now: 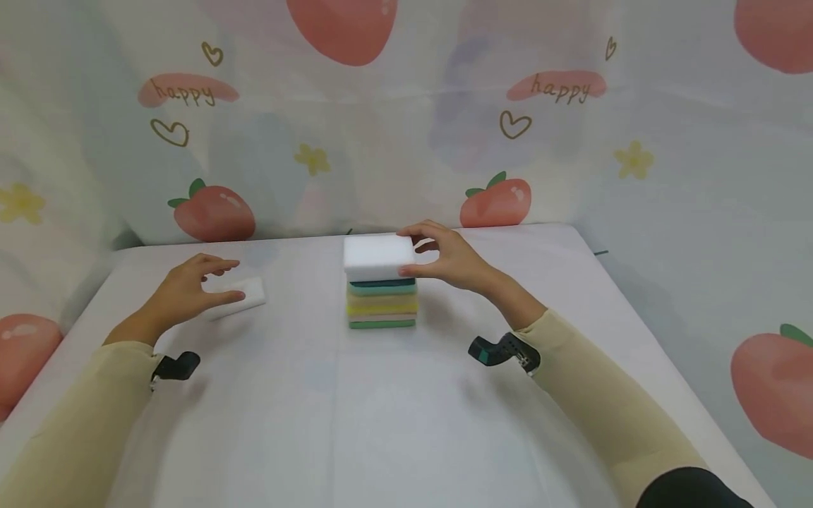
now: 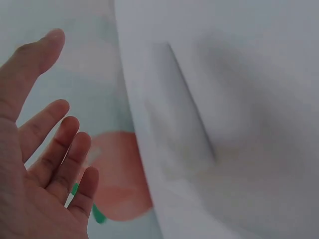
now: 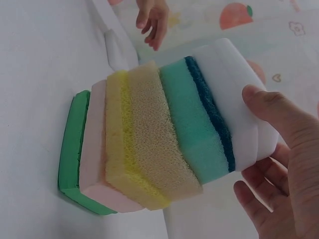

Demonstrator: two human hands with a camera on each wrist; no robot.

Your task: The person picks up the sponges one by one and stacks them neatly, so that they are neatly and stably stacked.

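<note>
A stack of sponges stands on the table in the head view, with a white sponge (image 1: 378, 257) on top. My right hand (image 1: 447, 257) grips that top sponge by its right end, thumb on the near side and fingers toward the far side. Beneath it the right wrist view shows a teal sponge (image 3: 192, 119) with a dark blue scouring layer, then beige, yellow, pale pink and green layers. My left hand (image 1: 187, 289), fingers spread and holding nothing, hovers by a flat white block (image 1: 253, 293) lying on the table. The left wrist view shows this block blurred, apart from the fingers.
A white cloth covers the table (image 1: 394, 423). Behind it hangs a curtain (image 1: 406, 141) printed with peaches, hearts and flowers, which also runs along both sides. A black wrist mount (image 1: 178, 365) sits at the left sleeve and another mount (image 1: 504, 351) at the right one.
</note>
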